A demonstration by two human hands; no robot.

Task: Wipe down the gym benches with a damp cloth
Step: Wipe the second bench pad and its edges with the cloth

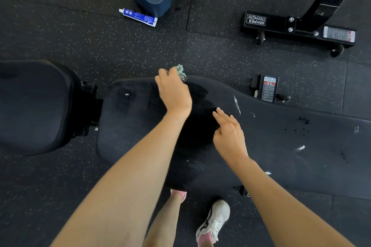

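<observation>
While your left hand sits at the far edge of the bench pad, centre of frame, its fingers are curled round the green cloth, which bunches out past the knuckles right at that edge. Your right hand is just right of centre, over the pad, fingers loosely straight and a bit spread, holding nothing. Can't tell if the tips touch the surface.

Progress, judged from the surface: a dark wet patch covers the middle of the pad between your two hands, running from the far edge toward the near edge, so that strip looks wiped.

Left to do:
- The right half of the pad. White smears show right of centre, more white flecks sit toward the right edge, and there are dark drops.
- The left end of the pad, which looks mostly dry.
- The separate seat pad at the left of frame, which shows no wet sheen, so likely not done.

Call it early, roughly a third of this bench.

A bucket with water is at top centre, with a blue-and-white tube beside it. The base of another machine is at upper right. Its padding is out of view, so no call there.
</observation>
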